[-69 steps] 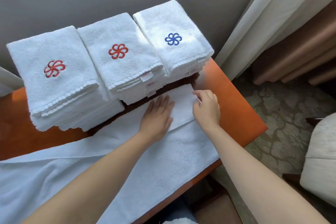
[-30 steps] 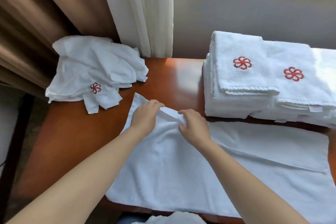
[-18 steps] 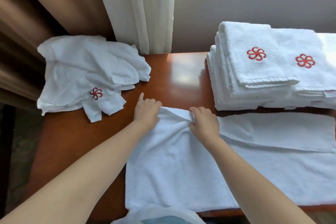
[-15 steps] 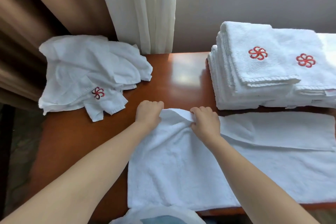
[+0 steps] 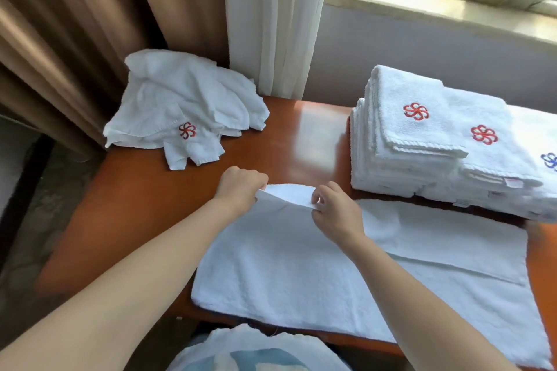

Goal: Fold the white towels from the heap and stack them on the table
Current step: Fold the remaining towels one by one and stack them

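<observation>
A white towel (image 5: 346, 274) lies spread along the front of the orange-brown table (image 5: 135, 208), its far long edge folded over toward me on the right. My left hand (image 5: 241, 187) grips the towel's far left corner. My right hand (image 5: 337, 214) pinches the same far edge a little to the right, and the edge is lifted off the table between them. A crumpled heap of white towels (image 5: 187, 111) with a red flower logo sits at the table's far left. Folded stacks (image 5: 422, 141) with red and blue logos stand at the far right.
Brown and white curtains (image 5: 265, 21) hang behind the heap, a grey wall and window sill (image 5: 437, 6) behind the stacks. Bare tabletop lies between heap and stacks. White and blue fabric (image 5: 256, 352) shows at the bottom edge.
My view swung from the table's right end to its left. Both hands went from pressing the towel's right part to taking its far left edge, which has now risen off the table.
</observation>
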{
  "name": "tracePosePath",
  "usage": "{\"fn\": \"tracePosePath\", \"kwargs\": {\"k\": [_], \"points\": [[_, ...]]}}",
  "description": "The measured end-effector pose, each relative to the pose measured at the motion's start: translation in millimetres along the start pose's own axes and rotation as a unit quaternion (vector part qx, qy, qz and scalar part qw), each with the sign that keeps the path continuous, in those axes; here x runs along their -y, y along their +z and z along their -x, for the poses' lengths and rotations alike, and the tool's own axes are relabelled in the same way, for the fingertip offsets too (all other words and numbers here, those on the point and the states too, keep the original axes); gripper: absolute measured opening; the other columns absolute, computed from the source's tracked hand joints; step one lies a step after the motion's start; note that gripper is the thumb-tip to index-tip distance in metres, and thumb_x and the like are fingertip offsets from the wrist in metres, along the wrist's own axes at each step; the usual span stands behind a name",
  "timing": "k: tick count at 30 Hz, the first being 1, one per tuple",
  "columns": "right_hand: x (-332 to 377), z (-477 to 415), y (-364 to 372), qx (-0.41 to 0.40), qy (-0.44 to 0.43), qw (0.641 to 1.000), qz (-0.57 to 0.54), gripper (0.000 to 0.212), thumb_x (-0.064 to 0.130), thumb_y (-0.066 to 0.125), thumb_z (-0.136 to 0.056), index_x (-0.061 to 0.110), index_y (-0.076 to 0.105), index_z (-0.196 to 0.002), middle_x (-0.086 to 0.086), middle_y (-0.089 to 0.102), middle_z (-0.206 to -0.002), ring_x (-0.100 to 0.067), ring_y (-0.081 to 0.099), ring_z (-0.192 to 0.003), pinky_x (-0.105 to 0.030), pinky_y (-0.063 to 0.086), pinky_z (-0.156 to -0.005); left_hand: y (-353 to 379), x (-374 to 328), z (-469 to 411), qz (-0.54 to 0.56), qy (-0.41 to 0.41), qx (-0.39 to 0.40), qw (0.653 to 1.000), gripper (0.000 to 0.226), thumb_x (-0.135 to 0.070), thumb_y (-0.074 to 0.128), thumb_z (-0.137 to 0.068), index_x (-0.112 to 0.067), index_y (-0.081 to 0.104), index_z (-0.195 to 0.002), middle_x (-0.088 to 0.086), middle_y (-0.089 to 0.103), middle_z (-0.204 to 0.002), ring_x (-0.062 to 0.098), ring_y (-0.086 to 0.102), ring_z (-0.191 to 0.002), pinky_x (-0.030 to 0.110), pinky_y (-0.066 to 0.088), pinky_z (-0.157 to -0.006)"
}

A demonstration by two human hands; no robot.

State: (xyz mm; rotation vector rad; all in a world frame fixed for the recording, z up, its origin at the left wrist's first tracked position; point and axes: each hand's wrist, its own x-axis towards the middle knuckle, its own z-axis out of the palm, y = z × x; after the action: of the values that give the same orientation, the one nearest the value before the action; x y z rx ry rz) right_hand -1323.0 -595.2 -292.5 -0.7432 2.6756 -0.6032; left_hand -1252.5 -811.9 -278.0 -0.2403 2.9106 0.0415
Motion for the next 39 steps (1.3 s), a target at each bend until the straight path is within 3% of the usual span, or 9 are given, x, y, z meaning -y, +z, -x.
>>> {"fn": "tracePosePath", "kwargs": {"k": [7,10,21,25,29,32,34,36,39], "points": [[-20,39,9,0.159,-0.101,0.982,-0.013,0.024,0.018,0.059,-0.082,0.031,0.063,-0.101,0.015,0.053,-0.096,-0.009,0.054,-0.082,-0.021,0.035,-0.058,20,-31,59,-0.055,-0.087,0.092,0.99,0.037,-0.004,0.056,-0.088,-0.031,0.058,-0.112,-0.005,0.06,-0.12,0.018,0.056,-0.114,0.028,0.034,-0.087],[-29,49,10,0.219,-0.129,0.967,-0.004,0.026,0.031,0.063,-0.085,0.037,0.063,-0.109,0.019,0.055,-0.101,-0.004,0.058,-0.085,-0.021,0.043,-0.064,38,-43,74,-0.031,-0.112,0.107,0.987,0.042,-0.005,0.056,-0.091,-0.031,0.058,-0.124,-0.003,0.056,-0.126,0.019,0.053,-0.118,0.03,0.036,-0.096],[-40,15,-4,0.071,-0.054,0.995,-0.035,0.027,0.019,0.055,-0.09,0.03,0.065,-0.112,0.015,0.06,-0.106,-0.007,0.053,-0.103,-0.027,0.041,-0.065,42,-52,40,0.062,-0.134,-0.008,0.989,0.046,-0.005,0.05,-0.094,-0.025,0.052,-0.135,-0.002,0.052,-0.132,0.019,0.05,-0.12,0.032,0.04,-0.096],[-29,-2,3,0.051,-0.053,0.997,0.004,0.038,0.013,0.056,-0.09,0.024,0.061,-0.126,0.009,0.06,-0.126,-0.016,0.049,-0.12,-0.032,0.044,-0.085,50,-38,23,0.055,-0.112,-0.032,0.992,0.056,-0.003,0.048,-0.093,-0.021,0.04,-0.146,0.001,0.044,-0.144,0.02,0.042,-0.131,0.031,0.035,-0.106],[-18,-16,16,0.081,-0.026,0.996,0.02,0.05,0.014,0.053,-0.092,0.021,0.05,-0.142,0.005,0.054,-0.142,-0.022,0.045,-0.131,-0.036,0.036,-0.106,61,-19,6,0.078,-0.079,0.02,0.994,0.05,-0.025,0.042,-0.105,-0.018,0.029,-0.153,0.002,0.037,-0.155,0.021,0.022,-0.149,0.036,0.01,-0.122],[-9,-24,26,0.099,-0.011,0.994,0.035,0.052,0.016,0.052,-0.092,0.021,0.047,-0.144,0.003,0.057,-0.139,-0.023,0.048,-0.13,-0.037,0.036,-0.106,63,-7,-6,0.073,-0.035,0.032,0.996,0.035,-0.033,0.039,-0.105,-0.019,0.048,-0.136,0.0,0.056,-0.129,0.021,0.049,-0.127,0.033,0.02,-0.117],[-5,-28,29,0.077,-0.005,0.996,0.043,0.047,0.015,0.054,-0.091,0.021,0.055,-0.137,0.003,0.064,-0.129,-0.023,0.054,-0.122,-0.037,0.038,-0.103,59,0,-9,0.078,-0.014,0.037,0.996,0.027,-0.033,0.037,-0.106,-0.018,0.055,-0.119,0.0,0.057,-0.112,0.023,0.059,-0.101,0.029,0.037,-0.089],[1,-34,27,0.002,-0.007,1.0,0.023,0.038,0.01,0.057,-0.088,0.02,0.066,-0.123,0.002,0.07,-0.114,-0.026,0.06,-0.109,-0.037,0.041,-0.096,52,10,-13,0.09,-0.01,0.022,0.996,0.027,-0.033,0.035,-0.107,-0.017,0.055,-0.115,0.001,0.056,-0.107,0.026,0.059,-0.082,0.033,0.037,-0.067],[12,-39,27,-0.121,-0.027,0.992,-0.022,0.035,0.0,0.063,-0.082,0.014,0.071,-0.113,-0.004,0.069,-0.101,-0.03,0.061,-0.099,-0.039,0.042,-0.091,43,25,-24,0.055,-0.026,-0.043,0.997,0.023,-0.031,0.039,-0.106,-0.021,0.055,-0.118,-0.002,0.058,-0.106,0.021,0.059,-0.083,0.034,0.044,-0.07]]}}
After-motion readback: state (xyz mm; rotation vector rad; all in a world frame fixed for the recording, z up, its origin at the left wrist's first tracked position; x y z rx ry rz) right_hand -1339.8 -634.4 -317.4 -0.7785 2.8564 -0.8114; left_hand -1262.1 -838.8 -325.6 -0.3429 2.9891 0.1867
